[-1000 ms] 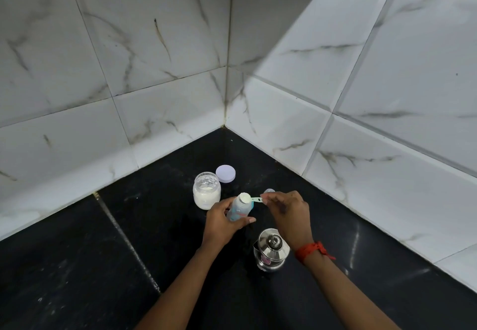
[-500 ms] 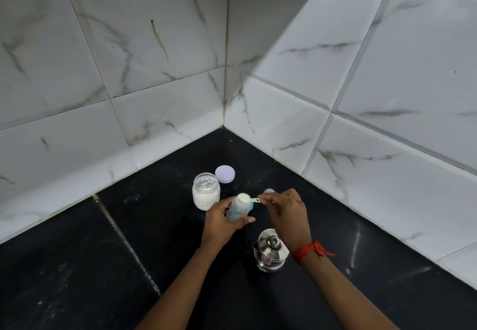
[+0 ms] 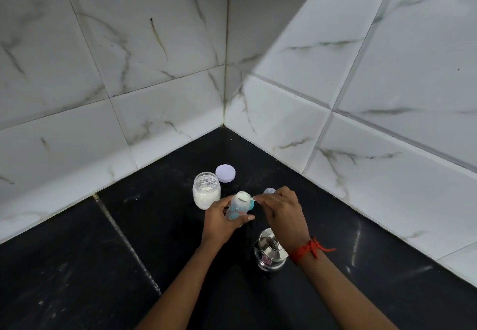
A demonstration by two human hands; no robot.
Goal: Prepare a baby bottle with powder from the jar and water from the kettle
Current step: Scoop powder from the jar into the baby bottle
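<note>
My left hand grips a small clear baby bottle with blue markings, its open mouth tilted up and to the right. My right hand pinches a small scoop by its handle, the bowl resting over the bottle's mouth with white powder in it. An open glass jar about half full of white powder stands just left of the bottle. The steel kettle with a knobbed lid sits under my right wrist.
The jar's lilac lid lies behind the jar. A clear bottle teat peeks out behind my right hand. Everything stands on a black counter in a corner of white marble tiled walls.
Both hands stay nearly still. The scoop has settled closer over the bottle's mouth, and the view has shifted slightly.
</note>
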